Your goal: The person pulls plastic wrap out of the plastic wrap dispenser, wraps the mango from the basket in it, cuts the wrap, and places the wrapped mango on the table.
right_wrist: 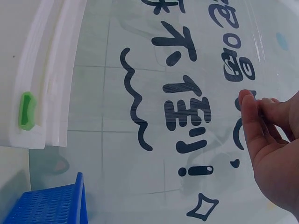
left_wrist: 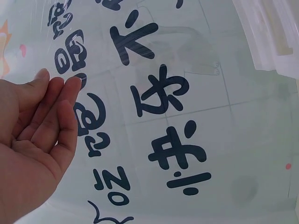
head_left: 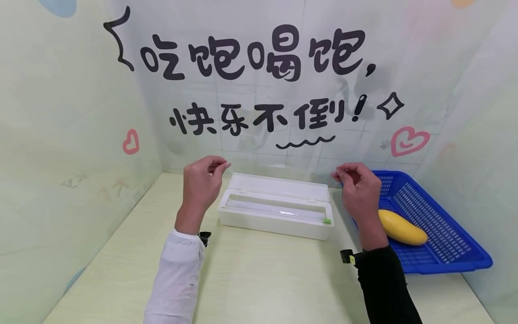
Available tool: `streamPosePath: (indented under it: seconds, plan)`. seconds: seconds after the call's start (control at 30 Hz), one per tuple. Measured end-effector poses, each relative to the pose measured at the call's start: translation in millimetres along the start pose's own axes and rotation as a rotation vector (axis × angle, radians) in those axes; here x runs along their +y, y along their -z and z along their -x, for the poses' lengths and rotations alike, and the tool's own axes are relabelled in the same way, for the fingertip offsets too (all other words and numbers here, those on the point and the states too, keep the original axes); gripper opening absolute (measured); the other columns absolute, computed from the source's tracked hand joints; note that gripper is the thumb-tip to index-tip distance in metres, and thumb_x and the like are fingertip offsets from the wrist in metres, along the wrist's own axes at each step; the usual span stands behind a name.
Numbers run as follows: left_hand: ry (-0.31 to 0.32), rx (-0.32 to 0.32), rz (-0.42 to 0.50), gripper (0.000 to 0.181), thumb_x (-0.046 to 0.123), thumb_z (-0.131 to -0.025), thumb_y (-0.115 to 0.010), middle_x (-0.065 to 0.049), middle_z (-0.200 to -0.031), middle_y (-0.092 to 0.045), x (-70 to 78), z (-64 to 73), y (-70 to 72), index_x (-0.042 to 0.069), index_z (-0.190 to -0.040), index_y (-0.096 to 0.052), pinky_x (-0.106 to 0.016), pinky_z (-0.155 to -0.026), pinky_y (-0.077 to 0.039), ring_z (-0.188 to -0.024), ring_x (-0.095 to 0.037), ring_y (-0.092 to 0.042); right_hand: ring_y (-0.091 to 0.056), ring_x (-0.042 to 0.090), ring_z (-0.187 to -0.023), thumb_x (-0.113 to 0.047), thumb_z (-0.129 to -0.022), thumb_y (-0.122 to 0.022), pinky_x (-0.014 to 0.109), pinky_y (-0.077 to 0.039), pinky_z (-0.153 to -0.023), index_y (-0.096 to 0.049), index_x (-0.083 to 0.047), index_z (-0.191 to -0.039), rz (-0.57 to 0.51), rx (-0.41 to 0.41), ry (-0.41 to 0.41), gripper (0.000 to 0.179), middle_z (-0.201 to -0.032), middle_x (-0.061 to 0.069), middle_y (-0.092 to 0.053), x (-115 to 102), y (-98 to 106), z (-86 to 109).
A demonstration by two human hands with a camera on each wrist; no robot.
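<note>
A white cling film dispenser box [head_left: 275,221] lies on the pale table with its lid open and a green slider [head_left: 327,221] at its right end. A clear sheet of cling film [head_left: 279,191] rises from the box to both hands. My left hand [head_left: 221,167] pinches the sheet's upper left corner above the box's left end. My right hand [head_left: 337,174] pinches the upper right corner above the right end. In the right wrist view the film [right_wrist: 187,93] shows faint streaks, with the box [right_wrist: 42,70] and slider [right_wrist: 26,110] at left. The left wrist view shows the box [left_wrist: 271,32] at top right.
A blue plastic basket [head_left: 445,258] stands at the right of the table and holds a yellow mango [head_left: 402,228]. Its corner [right_wrist: 51,205] shows in the right wrist view. Pale walls with black lettering close in the back and both sides.
</note>
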State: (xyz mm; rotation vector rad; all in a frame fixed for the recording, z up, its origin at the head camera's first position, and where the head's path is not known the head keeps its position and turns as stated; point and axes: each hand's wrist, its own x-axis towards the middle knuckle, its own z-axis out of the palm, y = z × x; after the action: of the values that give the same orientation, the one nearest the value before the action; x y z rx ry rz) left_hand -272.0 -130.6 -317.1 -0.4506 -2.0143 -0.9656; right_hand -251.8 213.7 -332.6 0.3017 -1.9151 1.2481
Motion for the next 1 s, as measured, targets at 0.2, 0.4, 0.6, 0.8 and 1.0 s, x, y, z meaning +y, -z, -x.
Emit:
streamPosePath:
  seconds: [0.2,0.4,0.6,0.8,1.0]
  plan:
    - [-0.020,0.017,0.002,0.010,0.005,-0.087,-0.077,-0.018,-0.086,-0.076,4.2,-5.7,3.8,-0.005,-0.090,-0.075,-0.040,-0.070,-0.061,-0.074,-0.029,-0.075,-0.066,-0.005,-0.075,-0.005,-0.098,-0.062,0.009,-0.052,-0.072,-0.069,0.004,-0.102,0.008,0.001,0.030,0.012,-0.090,0.019,-0.074,-8.0,2.6,-7.0]
    - [-0.030,0.029,-0.005,0.009,0.004,-0.087,-0.077,-0.018,-0.086,-0.076,6.6,-10.0,6.6,-0.004,-0.091,-0.075,-0.041,-0.071,-0.060,-0.075,-0.030,-0.075,-0.066,-0.005,-0.075,-0.004,-0.098,-0.062,0.009,-0.052,-0.072,-0.068,0.005,-0.104,0.008,0.008,0.056,0.013,-0.092,0.021,-0.074,-13.6,3.9,-12.4]
    - [-0.057,0.039,-0.001,0.010,0.004,-0.087,-0.078,-0.018,-0.086,-0.076,11.3,-15.5,11.2,-0.005,-0.091,-0.075,-0.041,-0.071,-0.060,-0.076,-0.029,-0.075,-0.067,-0.004,-0.077,-0.006,-0.099,-0.062,0.010,-0.052,-0.073,-0.068,0.006,-0.104,-0.006,0.017,0.078,0.015,-0.092,0.020,-0.073,-21.4,6.6,-16.7]
    - [-0.086,0.051,0.005,0.010,0.004,-0.087,-0.077,-0.018,-0.086,-0.076,14.0,-20.7,14.9,-0.004,-0.091,-0.076,-0.040,-0.070,-0.060,-0.076,-0.029,-0.075,-0.068,-0.004,-0.078,-0.003,-0.098,-0.062,0.010,-0.053,-0.075,-0.068,0.008,-0.104,-0.036,0.033,0.104,0.014,-0.092,0.020,-0.073,-25.7,8.0,-20.5]
    - [-0.104,0.061,0.006,0.011,0.006,-0.087,-0.077,-0.018,-0.087,-0.076,18.3,-24.6,19.7,-0.004,-0.092,-0.076,-0.039,-0.071,-0.059,-0.077,-0.029,-0.075,-0.068,-0.004,-0.079,-0.002,-0.098,-0.062,0.010,-0.053,-0.076,-0.068,0.007,-0.105,-0.025,0.050,0.123,0.014,-0.092,0.014,-0.073,-30.0,10.0,-24.0]
